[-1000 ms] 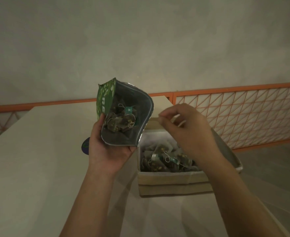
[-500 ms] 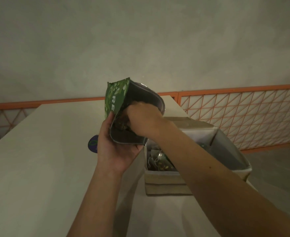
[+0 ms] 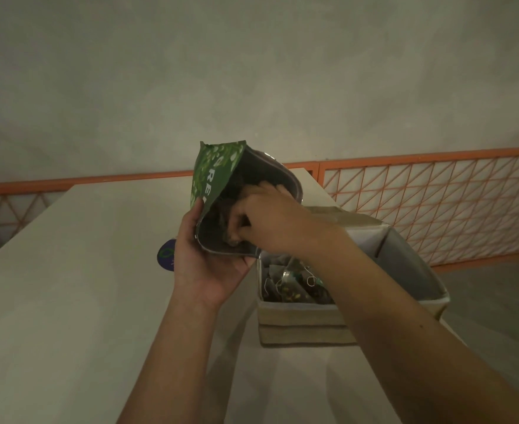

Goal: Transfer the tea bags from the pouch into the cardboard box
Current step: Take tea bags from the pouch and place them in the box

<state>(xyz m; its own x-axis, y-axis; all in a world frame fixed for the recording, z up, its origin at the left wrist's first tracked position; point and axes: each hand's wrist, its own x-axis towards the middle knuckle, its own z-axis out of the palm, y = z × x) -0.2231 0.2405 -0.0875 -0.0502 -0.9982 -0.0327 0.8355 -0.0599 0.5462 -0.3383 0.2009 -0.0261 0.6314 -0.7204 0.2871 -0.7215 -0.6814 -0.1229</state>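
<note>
We are holding the green pouch [image 3: 213,179] up in our left hand [image 3: 204,264], palm cupped under its lower edge and thumb pressed on the printed side, mouth tilted toward us above the table [image 3: 68,286]. Our right hand [image 3: 270,224] is reaching into the pouch mouth, fingers [image 3: 236,237] curling closed around tea bags inside; whether they are already pinching one we cannot tell, since the inside is dark. So we are judging this as the pick step, mid-task. The cardboard box [image 3: 307,325] is sitting at the table's right edge, just below and right of the pouch, flaps open, with a heap of tea bags [image 3: 291,286] already lying in it. The next move is calling for a firm pinch, a withdrawal clear of the pouch rim, then a short carry down and right over the open box before letting go; strings may be snagging neighbours. Against the frame one second ago, the right hand is no longer hovering over the box but is now inside the pouch, and the pouch is sitting slightly higher.
</note>
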